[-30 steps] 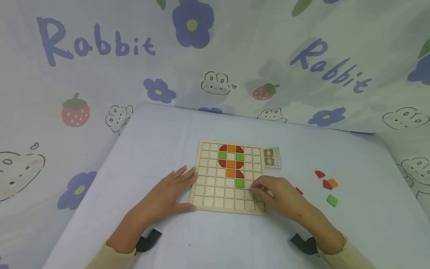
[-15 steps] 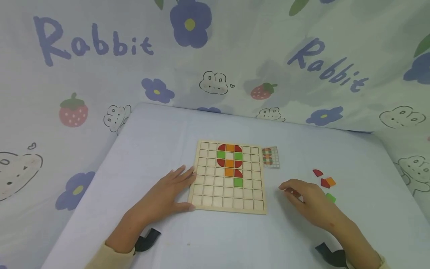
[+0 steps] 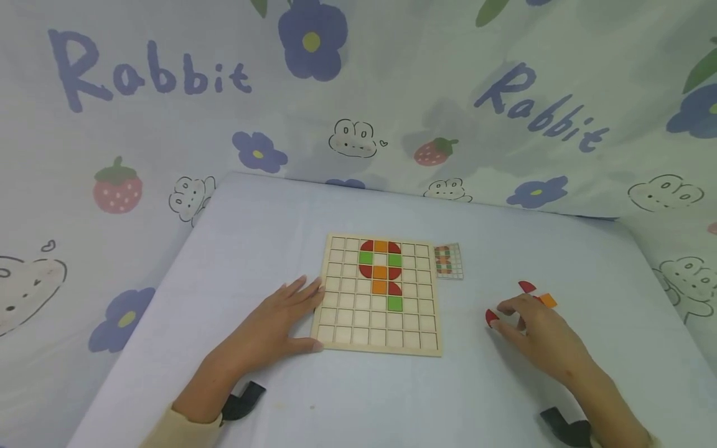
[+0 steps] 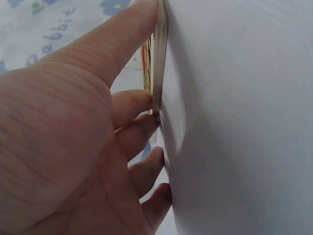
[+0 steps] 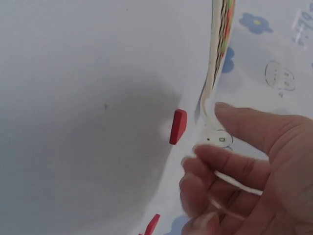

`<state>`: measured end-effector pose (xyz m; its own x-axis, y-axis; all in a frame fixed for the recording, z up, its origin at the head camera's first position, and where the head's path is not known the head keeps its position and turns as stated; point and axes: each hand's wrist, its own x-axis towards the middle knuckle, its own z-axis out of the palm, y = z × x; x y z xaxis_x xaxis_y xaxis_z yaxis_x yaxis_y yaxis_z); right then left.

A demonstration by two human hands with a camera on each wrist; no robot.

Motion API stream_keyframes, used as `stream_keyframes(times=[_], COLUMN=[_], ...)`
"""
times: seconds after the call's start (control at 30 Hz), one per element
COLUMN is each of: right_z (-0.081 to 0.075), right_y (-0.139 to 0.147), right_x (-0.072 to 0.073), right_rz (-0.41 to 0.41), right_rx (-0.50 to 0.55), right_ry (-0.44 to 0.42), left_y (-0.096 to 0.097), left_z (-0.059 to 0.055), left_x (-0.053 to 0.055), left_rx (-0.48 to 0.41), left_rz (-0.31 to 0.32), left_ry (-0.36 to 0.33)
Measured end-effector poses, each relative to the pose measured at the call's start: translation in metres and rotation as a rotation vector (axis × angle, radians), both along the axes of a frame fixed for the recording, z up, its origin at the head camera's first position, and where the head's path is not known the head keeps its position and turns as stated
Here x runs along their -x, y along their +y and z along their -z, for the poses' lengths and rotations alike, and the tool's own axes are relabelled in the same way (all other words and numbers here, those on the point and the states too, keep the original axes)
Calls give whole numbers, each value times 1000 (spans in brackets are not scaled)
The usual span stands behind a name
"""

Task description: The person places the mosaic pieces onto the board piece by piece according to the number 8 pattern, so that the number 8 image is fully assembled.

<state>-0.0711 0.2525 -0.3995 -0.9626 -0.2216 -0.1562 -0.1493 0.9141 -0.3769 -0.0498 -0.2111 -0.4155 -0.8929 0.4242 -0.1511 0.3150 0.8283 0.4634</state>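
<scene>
A wooden grid board lies on the table, with red rounded-edge tiles, orange square tiles and green square tiles in some cells. Along its left edge rests my left hand, fingers spread, thumb and fingertips touching the frame. To the right of the board, my right hand hovers over the table beside a loose red tile with a curved edge. In the right wrist view that red tile lies apart from the thumb and the bent fingers, which hold nothing.
A small pattern card lies against the board's right edge. Past my right hand are another red tile and a loose orange tile; the hand covers part of this group. A printed curtain hangs behind the table.
My right hand has moved right, from the board's right side to the loose red tile, and its thumb and fingers have parted. The left hand has stayed at the board.
</scene>
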Motion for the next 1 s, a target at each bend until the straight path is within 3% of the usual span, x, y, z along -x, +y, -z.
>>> stream_keyframes(times=[0.3,0.63,1.0], right_z=[6,8,9], right_y=[-6,-2,-3], right_x=[6,5,7], right_rz=[96,5,129], right_rx=[-40,56,28], right_ry=[-124,-83,-162], left_y=[0,-1,-2], left_z=[3,2,1], left_x=[1,1,0], left_rx=[-14,-9,-4], left_rz=[-6,1,2], left_ry=[-20,-6,-2])
